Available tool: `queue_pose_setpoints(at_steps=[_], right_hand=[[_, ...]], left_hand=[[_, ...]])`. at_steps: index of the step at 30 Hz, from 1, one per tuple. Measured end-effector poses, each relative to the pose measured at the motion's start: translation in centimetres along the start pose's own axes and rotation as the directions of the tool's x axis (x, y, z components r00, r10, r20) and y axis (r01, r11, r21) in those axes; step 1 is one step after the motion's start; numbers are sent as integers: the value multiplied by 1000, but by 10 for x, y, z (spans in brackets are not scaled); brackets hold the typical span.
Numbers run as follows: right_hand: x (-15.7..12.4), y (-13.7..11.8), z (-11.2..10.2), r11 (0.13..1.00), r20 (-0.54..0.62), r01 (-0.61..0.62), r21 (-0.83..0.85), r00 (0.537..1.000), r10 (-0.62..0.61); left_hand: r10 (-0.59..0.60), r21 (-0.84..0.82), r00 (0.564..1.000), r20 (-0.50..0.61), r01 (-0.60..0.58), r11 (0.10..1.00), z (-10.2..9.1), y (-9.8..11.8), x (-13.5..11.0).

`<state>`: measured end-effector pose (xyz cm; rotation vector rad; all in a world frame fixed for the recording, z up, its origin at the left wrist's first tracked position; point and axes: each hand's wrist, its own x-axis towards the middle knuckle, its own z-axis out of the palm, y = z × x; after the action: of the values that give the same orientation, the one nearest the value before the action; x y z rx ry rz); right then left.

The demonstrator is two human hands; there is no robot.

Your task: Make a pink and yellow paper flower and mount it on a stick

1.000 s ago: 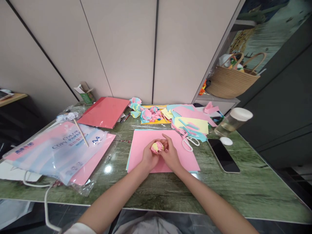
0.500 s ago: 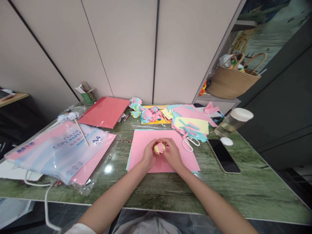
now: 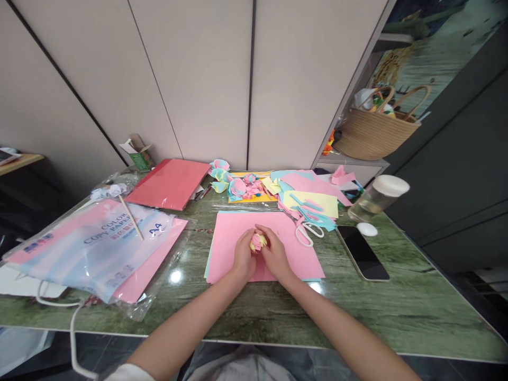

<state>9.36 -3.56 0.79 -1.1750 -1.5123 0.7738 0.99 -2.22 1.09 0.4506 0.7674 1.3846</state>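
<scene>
A small pink and yellow paper flower (image 3: 257, 242) is cupped between my two hands above a stack of pink paper (image 3: 226, 243). My left hand (image 3: 243, 255) wraps its left side, and my right hand (image 3: 275, 255) curls round its right side. Both hands are closed on it, and parts of the fingers behind the flower are hidden. White-handled scissors (image 3: 305, 235) lie by the stack's right edge. Beyond the stack are thin wires (image 3: 242, 208) and several finished-looking paper flowers (image 3: 238, 188) in pink, blue and yellow.
Left stands a plastic bag of colour copy paper (image 3: 99, 238) with a wooden stick on it, and a red folder (image 3: 169, 182) behind. Paper scraps (image 3: 311, 198) lie at the back right. A phone (image 3: 363, 254), a white lid (image 3: 367, 229) and a bottle (image 3: 377, 198) are further right.
Both hands have drawn slightly closer together around the paper flower, which looks a little turned. The whole view has shifted slightly; the other things stay in place.
</scene>
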Motion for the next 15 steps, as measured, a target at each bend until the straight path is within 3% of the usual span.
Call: queue_pose_setpoints(at_steps=[5,15], right_hand=[[-3,1,7,986,-84,-99,132,990,110],[-8,0,11,987,-58,-76,140,995,84]], left_hand=[[32,38,992,126,-37,999,6,5,-8],[126,158,984,127,-146,977,6,1,-10]])
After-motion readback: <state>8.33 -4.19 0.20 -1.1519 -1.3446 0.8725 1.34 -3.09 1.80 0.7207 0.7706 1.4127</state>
